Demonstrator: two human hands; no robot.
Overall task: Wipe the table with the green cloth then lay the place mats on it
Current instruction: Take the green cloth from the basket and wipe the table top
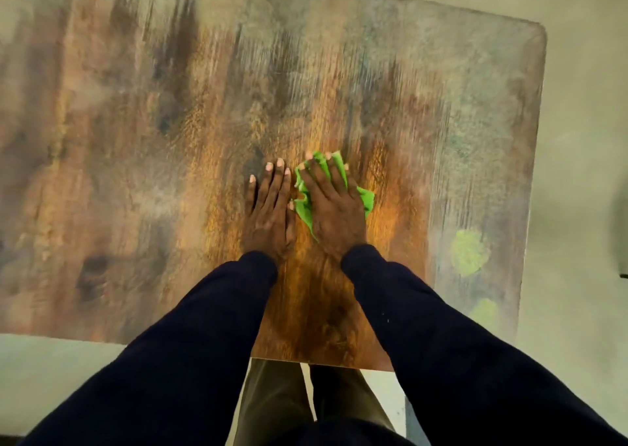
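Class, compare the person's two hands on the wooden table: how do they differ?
The right hand presses on the green cloth; the left hand lies on bare table. The right hand's fingers are slightly spread, with cloth showing between them; the left hand's lie close together. Both lie flat, palms down, side by side.

left hand (270, 207): flat, fingers straight | right hand (334, 204): flat, fingers spread
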